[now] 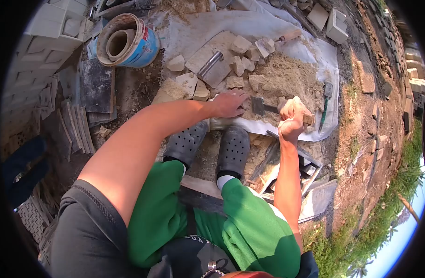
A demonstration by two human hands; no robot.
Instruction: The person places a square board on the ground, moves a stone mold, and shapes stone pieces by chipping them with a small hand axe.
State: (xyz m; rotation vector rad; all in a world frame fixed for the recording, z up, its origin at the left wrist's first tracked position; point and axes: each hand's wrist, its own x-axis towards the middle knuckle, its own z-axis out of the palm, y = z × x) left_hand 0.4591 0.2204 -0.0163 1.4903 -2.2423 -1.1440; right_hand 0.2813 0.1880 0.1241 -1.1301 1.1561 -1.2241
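My right hand (292, 116) is closed around the wooden handle of a hammer (258, 105), whose dark, blocky metal head points left over the sandy rubble. Just left of that head, my left hand (227, 103) reaches down with fingers stretched and slightly bent; what lies under its palm is hidden. Pale broken stones (235, 82) sit beyond the hands, beside a heap of sandy debris (286, 74). A metal tool with a round bar (210, 65) rests on a flat slab. To the right lies a green-handled hammer (324, 105).
A white sheet (333, 60) spreads beneath the rubble. At upper left stands a blue bucket (145, 48), near leaning tiles (78, 125). A tray-like box (309, 169) sits by my right forearm. My black clogs (233, 148) are close to the sheet's near edge.
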